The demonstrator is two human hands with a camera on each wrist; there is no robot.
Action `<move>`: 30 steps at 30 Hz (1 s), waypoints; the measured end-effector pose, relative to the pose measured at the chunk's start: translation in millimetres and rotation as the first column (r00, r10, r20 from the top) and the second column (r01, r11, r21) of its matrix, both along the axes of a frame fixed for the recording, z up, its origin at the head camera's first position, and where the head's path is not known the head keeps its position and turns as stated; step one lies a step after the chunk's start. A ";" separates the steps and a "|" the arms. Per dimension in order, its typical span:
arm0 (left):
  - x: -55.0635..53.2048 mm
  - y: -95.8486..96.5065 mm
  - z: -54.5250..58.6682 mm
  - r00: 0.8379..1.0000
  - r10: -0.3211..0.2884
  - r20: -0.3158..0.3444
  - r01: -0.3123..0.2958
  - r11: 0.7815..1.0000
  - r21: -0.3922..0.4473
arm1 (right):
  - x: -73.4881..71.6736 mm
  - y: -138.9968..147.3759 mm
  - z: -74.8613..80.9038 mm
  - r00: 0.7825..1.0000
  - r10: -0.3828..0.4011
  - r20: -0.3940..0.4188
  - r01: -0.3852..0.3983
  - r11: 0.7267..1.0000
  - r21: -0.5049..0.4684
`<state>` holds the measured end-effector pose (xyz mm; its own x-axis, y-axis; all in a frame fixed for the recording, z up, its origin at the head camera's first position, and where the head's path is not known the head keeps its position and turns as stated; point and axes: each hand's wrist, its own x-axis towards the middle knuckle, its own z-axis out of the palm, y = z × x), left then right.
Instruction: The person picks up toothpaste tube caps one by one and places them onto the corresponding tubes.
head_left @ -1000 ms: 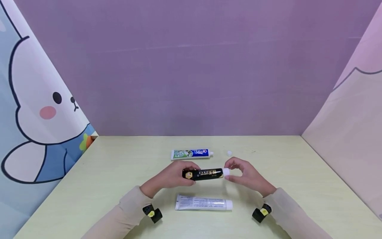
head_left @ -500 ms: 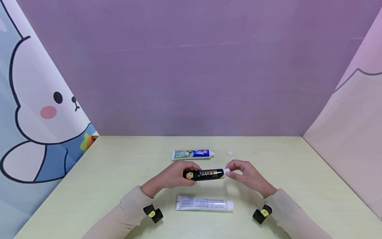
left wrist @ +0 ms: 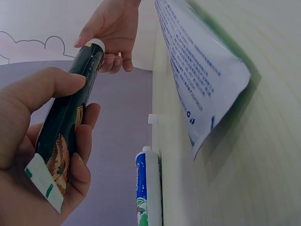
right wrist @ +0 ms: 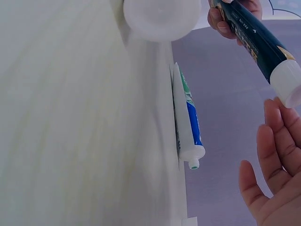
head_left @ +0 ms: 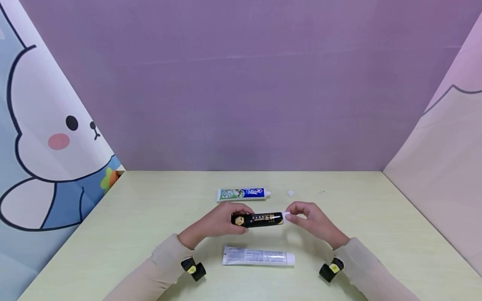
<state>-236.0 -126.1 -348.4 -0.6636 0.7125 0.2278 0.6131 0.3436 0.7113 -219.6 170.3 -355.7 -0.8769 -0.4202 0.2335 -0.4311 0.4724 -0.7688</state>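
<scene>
My left hand point(head_left: 220, 219) grips a black toothpaste tube point(head_left: 261, 220) with gold lettering and holds it level above the table. In the left wrist view the thumb lies along one side of the tube point(left wrist: 70, 108) and the fingers wrap the other. At its right end sits a white toothpaste cap point(head_left: 287, 217), pinched between the thumb and fingertips of my right hand point(head_left: 312, 221). The right wrist view shows the cap point(right wrist: 287, 82) on the tube's end, with the other right fingers point(right wrist: 273, 153) spread below it.
A white toothpaste tube point(head_left: 257, 256) with its cap on lies nearer me on the table point(head_left: 180, 184). Behind the hands lies a blue and green toothpaste tube point(head_left: 241, 194), its nozzle bare. A small white cap point(head_left: 290, 193) rests to its right. A purple backdrop point(head_left: 248, 104) rises behind.
The right thumb and fingers have shifted on the white cap, the thumb moving up over it. The black tube stays almost in place in the left hand.
</scene>
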 end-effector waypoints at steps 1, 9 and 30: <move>-0.1 0.2 0.0 1.000 0.000 0.004 0.000 1.000 0.000 | -0.1 0.3 -0.4 1.000 0.002 -0.002 -0.002 1.000 -0.002; -0.2 0.9 -0.9 1.000 0.005 0.013 -0.005 1.000 -0.012 | -0.2 2.4 -1.5 0.998 0.051 -0.036 -0.051 0.999 -0.018; -0.6 0.3 -2.4 1.000 -0.013 0.012 0.013 1.000 0.010 | 0.2 1.7 -1.7 0.983 0.104 -0.148 -0.108 0.994 -0.017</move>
